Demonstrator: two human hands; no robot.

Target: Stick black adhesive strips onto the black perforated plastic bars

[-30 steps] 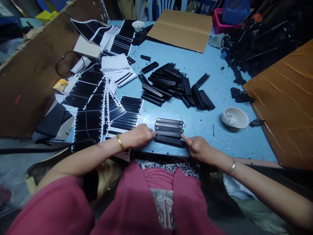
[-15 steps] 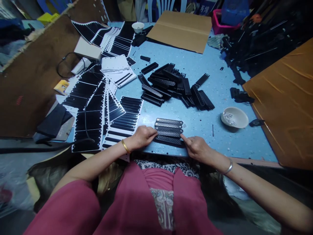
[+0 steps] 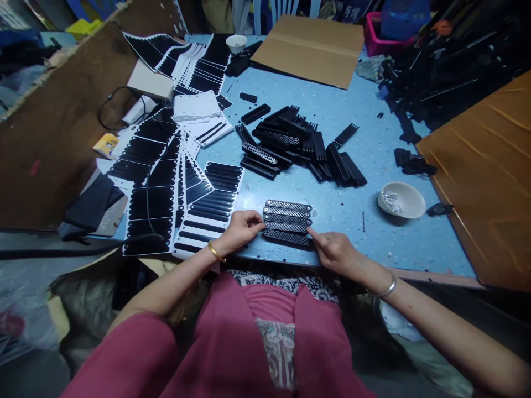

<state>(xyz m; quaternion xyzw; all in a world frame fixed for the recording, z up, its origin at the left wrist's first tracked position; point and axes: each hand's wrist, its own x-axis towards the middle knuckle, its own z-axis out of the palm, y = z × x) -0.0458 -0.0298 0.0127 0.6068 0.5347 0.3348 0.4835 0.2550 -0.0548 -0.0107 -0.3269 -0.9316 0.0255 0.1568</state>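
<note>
A short row of black strips with a silver mesh pattern lies side by side near the table's front edge. Bright dots show at the ends of the upper ones. At the left ends of the lower strips is my left hand, thumb and index finger pinched together; whatever is between them is too small to make out. My right hand rests at the row's right side, its index finger stretched to the end of a lower strip and the other fingers curled. The lowest strip sits slightly askew from the rest.
Beyond the row lies a heap of black pieces. A white bowl with small silvery bits stands right, near a small dark pin. Sheets of black strips cover the left side. Cardboard lies at the back; an orange-brown panel borders the right.
My left hand has shifted slightly left and its fingers have lifted into a rounder pinch. The right index finger stays at the strip's end. The view has shifted slightly.
</note>
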